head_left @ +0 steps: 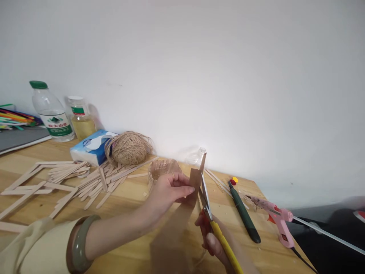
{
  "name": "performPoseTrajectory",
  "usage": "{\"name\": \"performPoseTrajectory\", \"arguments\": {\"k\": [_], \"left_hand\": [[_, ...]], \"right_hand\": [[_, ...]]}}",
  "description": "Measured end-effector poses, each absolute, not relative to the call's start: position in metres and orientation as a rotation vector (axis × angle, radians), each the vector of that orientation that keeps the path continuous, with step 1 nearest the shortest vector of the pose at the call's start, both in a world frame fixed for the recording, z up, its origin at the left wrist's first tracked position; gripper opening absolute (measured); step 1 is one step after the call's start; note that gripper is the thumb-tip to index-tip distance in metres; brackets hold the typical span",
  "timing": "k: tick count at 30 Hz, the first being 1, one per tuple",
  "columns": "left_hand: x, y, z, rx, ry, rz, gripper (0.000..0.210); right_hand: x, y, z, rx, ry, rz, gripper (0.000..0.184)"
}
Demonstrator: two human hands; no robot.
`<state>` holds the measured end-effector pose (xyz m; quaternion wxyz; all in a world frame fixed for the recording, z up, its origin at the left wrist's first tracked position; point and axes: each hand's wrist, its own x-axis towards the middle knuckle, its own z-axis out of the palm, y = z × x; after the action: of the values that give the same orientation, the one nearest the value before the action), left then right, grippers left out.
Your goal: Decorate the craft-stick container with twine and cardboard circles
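My left hand (173, 188) pinches a small piece of brown cardboard (195, 179) between thumb and fingers, above the table. In my right hand (215, 241) is a pair of scissors (219, 236) with yellow and red handles. Their blades are parted at the right edge of the cardboard, where a narrow strip leans away at the top. Behind my left hand stands a small round woven-looking basket (164, 167), partly hidden by the fingers.
Wooden craft sticks (99, 182) lie at left, near a twine ball (129, 148), a tissue pack (92, 146), a water bottle (53, 114) and a jar (81, 120). A green pen-shaped tool (243, 213) and a pink glue gun (278, 219) rest at right, by the table edge.
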<state>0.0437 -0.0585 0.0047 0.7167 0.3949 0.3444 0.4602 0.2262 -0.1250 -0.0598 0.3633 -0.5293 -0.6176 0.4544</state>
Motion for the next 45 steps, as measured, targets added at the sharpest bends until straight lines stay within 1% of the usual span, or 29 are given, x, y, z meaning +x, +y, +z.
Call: {"name": "performPoseTrajectory", "arguments": {"k": [7,11,19,24,27,33,39,41,45], "left_hand": [[0.044,-0.065,0.004,0.802,0.753,0.951,0.018],[0.043,-0.066,0.007,0.803,0.74,0.928,0.018],[0.043,-0.065,0.01,0.725,0.749,0.846,0.027],[0.041,-0.067,0.005,0.796,0.724,0.857,0.019],[0.04,-0.067,0.004,0.809,0.713,0.849,0.019],[0.038,-0.066,0.006,0.802,0.75,0.864,0.02],[0.038,-0.065,0.008,0.84,0.757,0.83,0.019],[0.038,-0.065,0.007,0.845,0.752,0.774,0.022],[0.037,-0.064,0.004,0.838,0.649,0.526,0.028]], "right_hand": [[0.221,-0.121,-0.057,-1.424,-1.651,1.209,0.054],[0.222,-0.117,-0.057,-1.439,-1.666,1.231,0.058],[0.223,-0.113,-0.063,-1.445,-1.654,1.242,0.066],[0.219,-0.122,-0.049,-1.412,-1.636,1.212,0.061],[0.218,-0.125,-0.044,-1.401,-1.62,1.202,0.058],[0.221,-0.125,-0.047,-1.419,-1.591,1.23,0.061],[0.222,-0.129,-0.039,-1.417,-1.585,1.246,0.059],[0.223,-0.13,-0.034,-1.425,-1.588,1.22,0.058],[0.223,-0.132,-0.019,-1.411,-1.567,1.19,0.057]]}}
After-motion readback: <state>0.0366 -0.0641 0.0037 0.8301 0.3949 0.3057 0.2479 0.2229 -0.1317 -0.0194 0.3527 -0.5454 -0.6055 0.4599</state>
